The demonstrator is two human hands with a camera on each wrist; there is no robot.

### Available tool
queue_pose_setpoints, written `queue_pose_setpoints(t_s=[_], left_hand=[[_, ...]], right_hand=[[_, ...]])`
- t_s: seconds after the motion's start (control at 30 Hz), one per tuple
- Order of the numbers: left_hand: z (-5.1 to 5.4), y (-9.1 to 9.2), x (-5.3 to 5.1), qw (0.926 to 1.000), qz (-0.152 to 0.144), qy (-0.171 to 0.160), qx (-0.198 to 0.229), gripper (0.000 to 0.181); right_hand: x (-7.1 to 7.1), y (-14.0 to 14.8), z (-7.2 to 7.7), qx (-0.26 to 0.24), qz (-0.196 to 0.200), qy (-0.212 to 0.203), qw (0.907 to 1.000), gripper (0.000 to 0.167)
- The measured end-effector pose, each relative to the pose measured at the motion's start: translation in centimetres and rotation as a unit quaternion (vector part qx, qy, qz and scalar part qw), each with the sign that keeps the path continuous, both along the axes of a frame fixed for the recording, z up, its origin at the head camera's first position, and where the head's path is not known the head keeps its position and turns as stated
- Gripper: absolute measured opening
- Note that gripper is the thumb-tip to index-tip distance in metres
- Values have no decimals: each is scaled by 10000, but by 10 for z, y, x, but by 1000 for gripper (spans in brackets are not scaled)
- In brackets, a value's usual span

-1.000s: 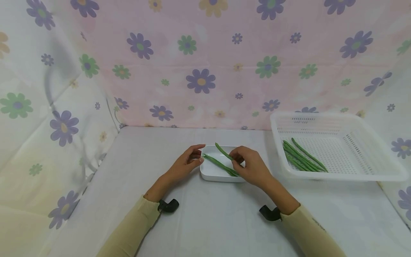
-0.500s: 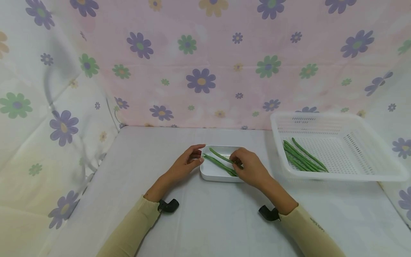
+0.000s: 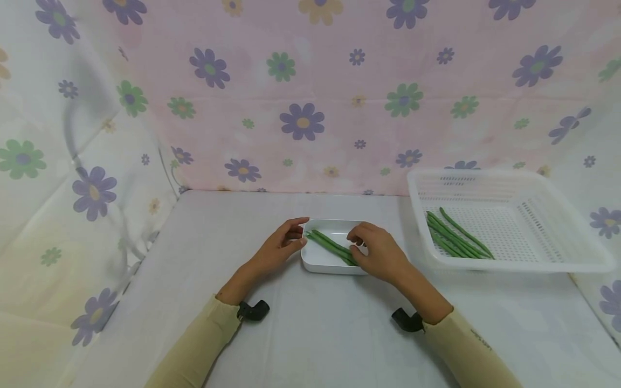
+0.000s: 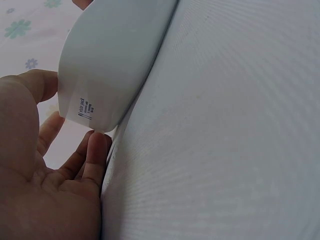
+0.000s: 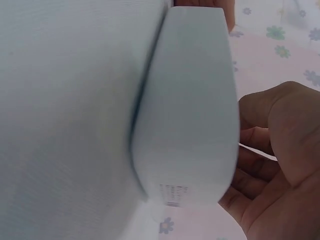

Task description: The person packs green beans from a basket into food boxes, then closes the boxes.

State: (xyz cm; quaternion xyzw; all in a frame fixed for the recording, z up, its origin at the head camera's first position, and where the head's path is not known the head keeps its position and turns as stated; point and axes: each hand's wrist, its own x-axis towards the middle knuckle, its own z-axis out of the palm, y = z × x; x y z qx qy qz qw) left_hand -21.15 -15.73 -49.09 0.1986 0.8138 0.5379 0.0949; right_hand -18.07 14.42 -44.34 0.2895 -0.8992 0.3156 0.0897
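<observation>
A small white tray (image 3: 335,269) stands mid-table with several green beans (image 3: 330,245) lying lengthwise in it. At its left end my left hand (image 3: 278,245) holds the tray, thumb on the rim and fingers at the end wall. The left wrist view shows the fingers (image 4: 95,155) against the tray's lower corner. Over the tray's right part hovers my right hand (image 3: 378,250), its fingers loosely bent with a gap between thumb and fingers. No bean shows in its grasp. It hides the beans' right ends. In the right wrist view the tray's wall (image 5: 187,100) covers the fingertips.
A large white perforated basket (image 3: 524,267) stands at the right, with several more green beans (image 3: 456,237) in its left part. The table (image 3: 310,328) has a white cover. Flowered cloth (image 3: 242,97) encloses the back and sides.
My right hand has lowered a green bean into the tray and let go of it; it now lies beside the others. The left hand has stayed at the tray's end.
</observation>
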Motion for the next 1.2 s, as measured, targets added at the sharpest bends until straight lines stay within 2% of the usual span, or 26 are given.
queue_pose_setpoints(t_s=[0.2, 0.47, 0.6, 0.83, 1.2], left_hand=[[1, 0, 0, 10000, -9, -18, -2, 56], [2, 0, 1, 10000, -2, -9, -30, 56], [2, 0, 1, 10000, -6, -11, -41, 56], [1, 0, 1, 10000, -17, -26, -43, 56], [0, 0, 0, 10000, -11, 29, -38, 55]], right_hand=[[4, 5, 14, -103, 35, 337, 9994, 15], [11, 14, 39, -298, -11, 543, 9981, 17], [13, 20, 49, -456, -33, 815, 9956, 18], [11, 34, 58, -633, -160, 1308, 9893, 21], [10, 54, 70, -587, -597, 1372, 9870, 18]])
